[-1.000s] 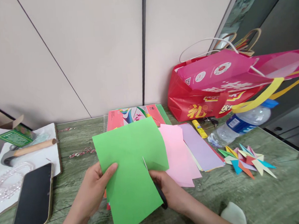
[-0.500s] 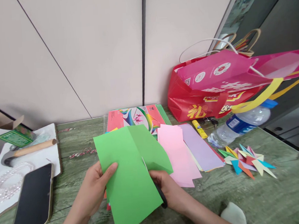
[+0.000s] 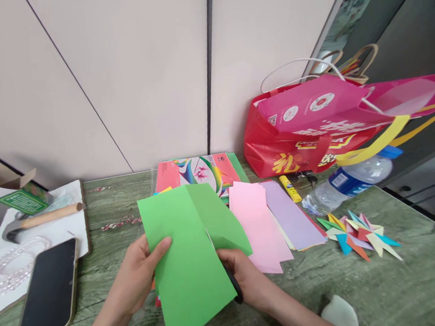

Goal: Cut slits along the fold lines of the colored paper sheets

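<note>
A green sheet of paper (image 3: 187,264) is held up over the table, partly cut, its right flap bent away from the larger left part. My left hand (image 3: 141,267) pinches its left edge, thumb on top. In my right hand (image 3: 246,277) are black-handled scissors (image 3: 233,282); a bit of blade shows at the cut, and the rest is behind the paper. Pink paper strips (image 3: 253,220) and purple ones (image 3: 291,215) lie just beyond my right hand. A colourful paper pack (image 3: 199,174) is behind the green sheet.
On the left are a phone (image 3: 48,294), a sickle (image 3: 42,218), beads (image 3: 20,268) and a small box (image 3: 22,194). Folded paper pieces (image 3: 360,235), a glue stick (image 3: 290,188), a bottle (image 3: 353,183) and a red bag (image 3: 268,149) stand or lie on the right.
The top of the green sheet has shifted very slightly. Both hands keep their hold and are almost in the same place.
</note>
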Demonstrator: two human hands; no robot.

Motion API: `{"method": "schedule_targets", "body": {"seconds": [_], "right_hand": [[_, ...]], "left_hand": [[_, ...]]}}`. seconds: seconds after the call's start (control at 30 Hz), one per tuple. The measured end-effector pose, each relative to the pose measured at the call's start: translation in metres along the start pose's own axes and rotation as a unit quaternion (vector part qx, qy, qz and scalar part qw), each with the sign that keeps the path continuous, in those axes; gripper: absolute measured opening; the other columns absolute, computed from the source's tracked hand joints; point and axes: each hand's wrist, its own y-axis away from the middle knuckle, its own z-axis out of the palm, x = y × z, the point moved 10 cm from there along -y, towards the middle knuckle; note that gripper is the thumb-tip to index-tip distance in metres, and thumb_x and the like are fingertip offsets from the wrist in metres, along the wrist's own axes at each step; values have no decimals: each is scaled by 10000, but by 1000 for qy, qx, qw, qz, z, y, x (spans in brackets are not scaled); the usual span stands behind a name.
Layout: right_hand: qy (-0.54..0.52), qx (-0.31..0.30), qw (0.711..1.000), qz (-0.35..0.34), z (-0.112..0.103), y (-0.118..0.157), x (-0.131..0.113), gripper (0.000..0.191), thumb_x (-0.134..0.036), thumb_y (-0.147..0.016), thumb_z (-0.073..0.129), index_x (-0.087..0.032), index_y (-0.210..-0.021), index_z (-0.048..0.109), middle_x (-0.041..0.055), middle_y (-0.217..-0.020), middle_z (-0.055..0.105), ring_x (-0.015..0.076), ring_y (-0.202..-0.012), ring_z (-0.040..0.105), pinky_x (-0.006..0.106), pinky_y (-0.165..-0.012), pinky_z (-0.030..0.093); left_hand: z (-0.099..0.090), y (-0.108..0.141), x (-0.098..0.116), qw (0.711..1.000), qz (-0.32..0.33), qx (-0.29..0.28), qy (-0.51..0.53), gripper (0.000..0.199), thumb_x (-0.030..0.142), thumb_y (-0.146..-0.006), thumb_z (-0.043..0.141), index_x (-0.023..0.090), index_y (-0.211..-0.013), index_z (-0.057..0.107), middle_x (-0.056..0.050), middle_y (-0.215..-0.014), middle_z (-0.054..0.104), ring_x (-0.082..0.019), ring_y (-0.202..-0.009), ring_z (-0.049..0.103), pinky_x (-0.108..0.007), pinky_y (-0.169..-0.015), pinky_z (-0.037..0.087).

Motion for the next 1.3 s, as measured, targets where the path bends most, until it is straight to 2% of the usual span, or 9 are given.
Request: {"method": "schedule_targets", "body": {"seconds": [0.3, 0.5, 0.57, 0.63, 0.7, 0.8, 1.07, 1.2, 1.3], "right_hand": [[3, 13, 1000, 7, -3, 1, 0, 228, -345, -620, 737, -152, -720, 671, -19, -554, 581, 162, -603, 595, 311, -643, 494], [19, 17, 999, 22, -4, 0, 7, 321, -420, -628, 717, -121, -736, 672, -25, -484, 560, 105, -402, 515, 203, -387, 408], [22, 13, 1000, 11, -3, -1, 5, 322, -409, -628, 724, -120, -760, 675, -14, -518, 596, 124, -446, 554, 222, -427, 444], [23, 7, 1000, -17, -2, -2, -2, 310, -364, -606, 753, -128, -793, 680, 11, -623, 656, 166, -587, 617, 278, -567, 501], [17, -4, 999, -43, 0, -2, -8, 340, -317, -570, 785, -142, -842, 680, 37, -760, 697, 206, -726, 641, 335, -702, 506], [-3, -14, 998, -66, 2, 0, -15, 400, -276, -559, 799, -159, -918, 668, 62, -897, 708, 230, -817, 646, 383, -795, 485], [14, -4, 996, -84, 1, 1, -22, 356, -238, -618, 766, -159, -950, 662, 83, -973, 706, 246, -923, 633, 405, -852, 466], [12, -6, 996, -85, 2, 1, -22, 337, -224, -646, 747, -160, -965, 661, 79, -973, 707, 240, -914, 639, 395, -840, 474], [16, -6, 996, -84, 3, 2, -23, 315, -228, -665, 733, -162, -964, 664, 73, -966, 708, 236, -918, 636, 382, -830, 477]], "left_hand": [[1, -1, -1, 1000, -2, -2, -2, 390, 324, -663, 713, 167, -1005, 608, -65, -849, 755, -242, -703, 695, -323, -595, 554], [0, -1, -2, 1000, 0, -7, -2, 386, 327, -685, 695, 170, -1022, 591, -52, -828, 754, -229, -685, 693, -320, -588, 553], [0, -1, -2, 1000, 3, -9, -6, 381, 329, -685, 693, 174, -1019, 594, -47, -816, 753, -227, -675, 691, -318, -577, 551], [0, 0, -2, 1000, 6, -13, -21, 387, 340, -684, 690, 180, -1024, 598, -43, -787, 750, -226, -637, 687, -312, -535, 544], [2, 0, -5, 999, 4, -20, -44, 392, 357, -679, 688, 177, -1018, 609, -39, -720, 741, -218, -562, 675, -299, -478, 527], [4, 0, -10, 997, -2, -34, -68, 387, 374, -675, 685, 166, -996, 622, -35, -649, 722, -200, -482, 649, -291, -449, 512], [7, -3, -9, 995, 7, -52, -83, 376, 365, -729, 639, 168, -1044, 579, -24, -683, 716, -166, -456, 615, -332, -529, 535], [6, -3, -7, 996, 15, -49, -70, 378, 353, -727, 645, 164, -1048, 578, -63, -825, 733, -229, -658, 673, -371, -610, 550], [6, -1, -7, 996, 15, -50, -69, 386, 353, -724, 648, 162, -1053, 587, -72, -840, 736, -244, -683, 678, -381, -619, 550]]}}
